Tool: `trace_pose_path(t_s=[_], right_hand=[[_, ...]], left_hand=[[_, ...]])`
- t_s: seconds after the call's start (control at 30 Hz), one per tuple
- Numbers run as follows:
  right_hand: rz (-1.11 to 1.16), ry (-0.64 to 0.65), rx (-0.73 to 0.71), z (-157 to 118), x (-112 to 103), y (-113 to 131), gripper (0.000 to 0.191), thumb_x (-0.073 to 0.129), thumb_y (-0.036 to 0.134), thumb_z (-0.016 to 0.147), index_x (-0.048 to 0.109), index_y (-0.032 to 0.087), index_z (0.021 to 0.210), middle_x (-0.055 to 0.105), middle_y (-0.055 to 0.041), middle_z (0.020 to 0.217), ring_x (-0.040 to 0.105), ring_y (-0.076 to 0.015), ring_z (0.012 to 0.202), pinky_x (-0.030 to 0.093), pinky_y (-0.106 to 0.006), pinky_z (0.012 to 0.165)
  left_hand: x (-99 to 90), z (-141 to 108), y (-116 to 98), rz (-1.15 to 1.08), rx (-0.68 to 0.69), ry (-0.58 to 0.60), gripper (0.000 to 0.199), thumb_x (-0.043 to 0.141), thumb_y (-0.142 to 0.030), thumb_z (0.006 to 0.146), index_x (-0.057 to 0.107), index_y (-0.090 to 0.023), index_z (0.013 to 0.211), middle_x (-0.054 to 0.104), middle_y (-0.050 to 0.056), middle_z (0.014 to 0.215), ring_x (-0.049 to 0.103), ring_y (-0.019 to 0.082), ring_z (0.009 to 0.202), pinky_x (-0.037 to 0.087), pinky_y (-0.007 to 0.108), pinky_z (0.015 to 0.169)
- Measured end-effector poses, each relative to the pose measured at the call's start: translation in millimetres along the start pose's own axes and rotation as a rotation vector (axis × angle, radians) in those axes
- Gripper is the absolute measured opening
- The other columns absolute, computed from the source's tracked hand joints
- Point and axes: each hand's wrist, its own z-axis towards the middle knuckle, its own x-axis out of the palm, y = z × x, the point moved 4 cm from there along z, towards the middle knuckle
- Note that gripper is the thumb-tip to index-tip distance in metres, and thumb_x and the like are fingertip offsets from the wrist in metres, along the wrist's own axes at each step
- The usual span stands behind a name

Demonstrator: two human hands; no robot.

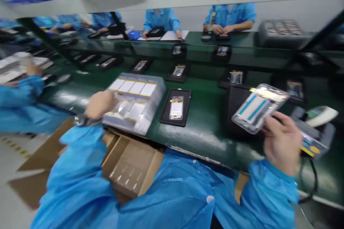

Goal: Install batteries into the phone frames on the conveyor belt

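My right hand (pixel 282 139) holds a phone frame (pixel 260 107) by its lower edge, tilted above a black tray (pixel 231 118); two blue strips show on its pale inner face. At the left, my left hand (pixel 100 104) is at the near left side of a clear plastic tray (pixel 154 105) of white battery-like packs. Its fingers are blurred over the packs, and whatever they may grip cannot be made out. Between my hands, a black tray (pixel 173 121) with a phone body (pixel 176 108) and a white pack inside lies on the green surface.
More black trays with phone parts (pixel 178 71) stand in rows behind. A scanner-like device (pixel 321 116) sits on a holder at the right. Below the bench edge is an open cardboard box (pixel 152 171). A person's sleeve (pixel 20 96) is at the left; other people sit opposite.
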Motion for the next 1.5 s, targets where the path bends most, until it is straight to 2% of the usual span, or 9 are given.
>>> trace_pose_path(t_s=[0.13, 0.33, 0.47, 0.67, 0.87, 0.93, 1.1, 1.27, 1.5], right_hand=[[0.136, 0.189, 0.145, -31.1, 27.3, -17.9, 0.052, 0.094, 0.041, 0.068, 0.07, 0.018, 0.108, 0.076, -0.0028, 0.076, 0.067, -0.0172, 0.056, 0.055, -0.03, 0.054], [0.178, 0.382, 0.207, -69.7, 59.8, -37.8, 0.048, 0.09, 0.047, 0.079, 0.066, 0.02, 0.11, 0.076, 0.0009, 0.077, 0.068, -0.0143, 0.062, 0.058, -0.026, 0.062], [0.162, 0.397, 0.235, -81.0, 60.9, -40.9, 0.049, 0.09, 0.051, 0.078, 0.066, 0.021, 0.109, 0.075, 0.0013, 0.074, 0.066, -0.0141, 0.063, 0.056, -0.026, 0.062], [0.154, 0.379, 0.255, -82.7, 53.4, -40.7, 0.051, 0.09, 0.054, 0.078, 0.066, 0.023, 0.109, 0.076, -0.0008, 0.079, 0.069, -0.0178, 0.069, 0.058, -0.029, 0.065], [0.174, 0.38, 0.22, -83.3, 49.3, -40.2, 0.046, 0.088, 0.051, 0.082, 0.064, 0.023, 0.111, 0.076, -0.0003, 0.08, 0.069, -0.0167, 0.068, 0.057, -0.029, 0.065], [0.182, 0.39, 0.205, -82.9, 49.0, -39.2, 0.046, 0.087, 0.051, 0.083, 0.063, 0.023, 0.111, 0.076, -0.0001, 0.08, 0.069, -0.0162, 0.068, 0.058, -0.028, 0.066], [0.108, 0.413, 0.208, -74.3, 56.5, -40.2, 0.055, 0.084, 0.058, 0.083, 0.058, 0.023, 0.118, 0.076, 0.0011, 0.076, 0.069, -0.0166, 0.064, 0.057, -0.028, 0.061], [0.055, 0.309, 0.123, -60.7, 64.6, -39.3, 0.05, 0.079, 0.064, 0.085, 0.059, 0.023, 0.107, 0.073, 0.0014, 0.072, 0.066, -0.0162, 0.056, 0.053, -0.026, 0.052], [-0.005, 0.264, 0.039, -66.9, 63.9, -34.4, 0.041, 0.075, 0.058, 0.09, 0.059, 0.023, 0.104, 0.07, 0.0018, 0.071, 0.066, -0.0159, 0.059, 0.048, -0.024, 0.051]], left_hand=[[-3.5, -29.1, -22.6, -0.518, 0.114, -0.078, 0.036, 0.053, -0.066, 0.079, 0.061, -0.032, 0.072, 0.067, -0.004, 0.063, 0.072, 0.032, 0.077, 0.054, 0.047, 0.076], [40.1, -100.5, -191.6, -1.171, 0.5, 0.316, 0.027, 0.077, -0.057, 0.072, 0.072, -0.037, 0.09, 0.075, 0.001, 0.082, 0.07, 0.025, 0.07, 0.055, 0.041, 0.06], [54.8, -112.7, -258.6, -1.245, 0.677, 0.474, 0.032, 0.081, -0.052, 0.074, 0.073, -0.027, 0.092, 0.072, 0.004, 0.078, 0.068, 0.021, 0.068, 0.053, 0.033, 0.056], [58.0, -118.1, -278.0, -1.271, 0.78, 0.468, 0.025, 0.077, -0.037, 0.084, 0.071, -0.016, 0.095, 0.07, 0.003, 0.073, 0.062, 0.015, 0.062, 0.05, 0.026, 0.058], [61.6, -118.6, -279.6, -1.194, 0.79, 0.002, 0.022, 0.086, -0.031, 0.079, 0.071, -0.018, 0.088, 0.069, 0.005, 0.092, 0.059, 0.013, 0.07, 0.047, 0.024, 0.062], [72.4, -113.7, -282.6, -1.278, 0.749, 0.114, 0.033, 0.088, -0.035, 0.077, 0.069, -0.018, 0.098, 0.071, 0.006, 0.098, 0.061, 0.013, 0.07, 0.048, 0.023, 0.061], [98.8, -116.8, -295.7, -1.484, 0.778, 0.653, 0.043, 0.083, -0.053, 0.083, 0.069, -0.014, 0.097, 0.075, 0.009, 0.091, 0.07, 0.019, 0.078, 0.057, 0.028, 0.071], [106.6, -134.2, -307.6, -1.571, 0.714, 0.612, 0.044, 0.087, -0.052, 0.079, 0.067, -0.015, 0.09, 0.076, 0.008, 0.092, 0.071, 0.018, 0.081, 0.057, 0.027, 0.073], [105.9, -145.2, -320.7, -1.646, 0.562, 0.363, 0.042, 0.084, -0.053, 0.08, 0.069, -0.014, 0.081, 0.068, 0.002, 0.074, 0.058, 0.011, 0.063, 0.046, 0.021, 0.057]])
